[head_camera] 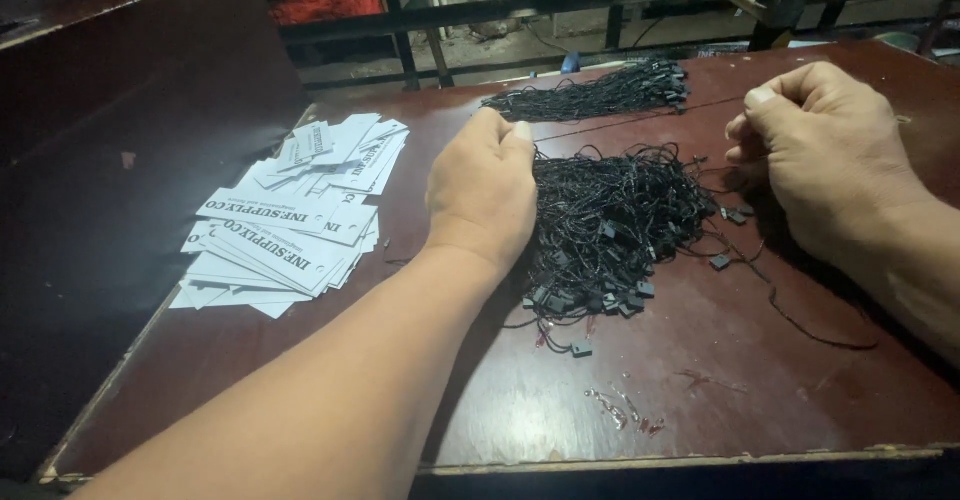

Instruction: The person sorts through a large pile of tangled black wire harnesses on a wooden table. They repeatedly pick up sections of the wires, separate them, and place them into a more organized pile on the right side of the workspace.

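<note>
- Tangled pile of black cord loops with small square plastic locks (610, 230) sits mid-table, just ahead of me; a few loose locks lie scattered at its right and near edges.
- My left hand (483, 192) rests on the pile's left edge, back up, fingers curled down into the cords; I cannot tell what they hold.
- My right hand (820, 145) hovers right of the pile, fingers pinched narrow together; a thin strand seems caught there, too fine to be sure.
- One loose black cord (800, 325) trails across the table under my right forearm.
- A second, tidier bundle of black cords (600, 90) lies farther back.
- A fanned heap of white printed card tags (295, 215) lies well left of my left hand.
- Dark red-brown table (700, 400), worn; small clear bits near the front edge.
</note>
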